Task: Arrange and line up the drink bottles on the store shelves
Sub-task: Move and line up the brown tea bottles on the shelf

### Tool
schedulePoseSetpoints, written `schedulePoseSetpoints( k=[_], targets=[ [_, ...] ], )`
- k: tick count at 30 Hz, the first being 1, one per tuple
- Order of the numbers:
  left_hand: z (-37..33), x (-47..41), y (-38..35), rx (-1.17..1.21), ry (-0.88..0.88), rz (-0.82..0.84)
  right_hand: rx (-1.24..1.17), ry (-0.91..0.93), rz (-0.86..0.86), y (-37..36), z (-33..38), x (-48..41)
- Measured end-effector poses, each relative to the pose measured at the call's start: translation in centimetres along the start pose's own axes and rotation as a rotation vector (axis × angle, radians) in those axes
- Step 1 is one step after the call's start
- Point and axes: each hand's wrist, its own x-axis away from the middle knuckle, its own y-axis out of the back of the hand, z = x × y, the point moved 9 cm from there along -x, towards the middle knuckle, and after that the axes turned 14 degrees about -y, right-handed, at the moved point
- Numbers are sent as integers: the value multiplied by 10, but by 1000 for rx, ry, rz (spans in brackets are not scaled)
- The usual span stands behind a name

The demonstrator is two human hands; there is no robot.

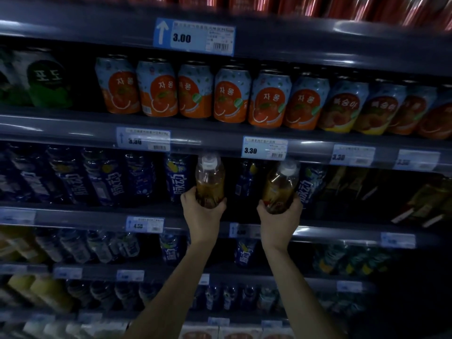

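My left hand (201,214) grips the base of an amber drink bottle (209,178) with a white cap, held upright in front of the shelf of blue bottles. My right hand (281,221) grips a second amber bottle (281,185), white-capped and tilted slightly right. Both bottles sit at the gap in the row of blue-labelled bottles (177,178), just under the shelf rail with the 3.30 price tag (264,148). Whether their bases touch the shelf board I cannot tell.
Orange and blue drink cans (195,91) line the shelf above; red cans blur along the top. Dark yellow-labelled bottles (420,204) lean at the right of the same shelf. Lower shelves hold more blue, clear and yellow bottles (97,245). Price rails jut out at each level.
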Motion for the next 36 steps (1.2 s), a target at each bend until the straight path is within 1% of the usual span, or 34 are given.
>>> schedulePoseSetpoints(
  k=[4,8,13,15,22,26,30,36],
  targets=[
    [-10,4,7,60,-29,-8,-46,12,-14,11,4,4],
    [-15,14,9,18,-60,11,-101,52,-4,24,9,14],
    [-28,34,4,52,-88,27,-118,37,7,47,1,20],
    [-37,41,-5,78,-97,53,-98,32,-18,62,0,18],
    [-79,76,-59,107,-144,184,-56,43,-125,125,0,-3],
    [-99,99,-98,122,-147,252,-31,37,-157,159,-6,-24],
    [-112,122,-136,124,-152,301,-45,21,-160,192,-14,-45],
    [-130,143,-184,98,-154,319,-36,-6,-133,228,-28,-80]
  ],
)
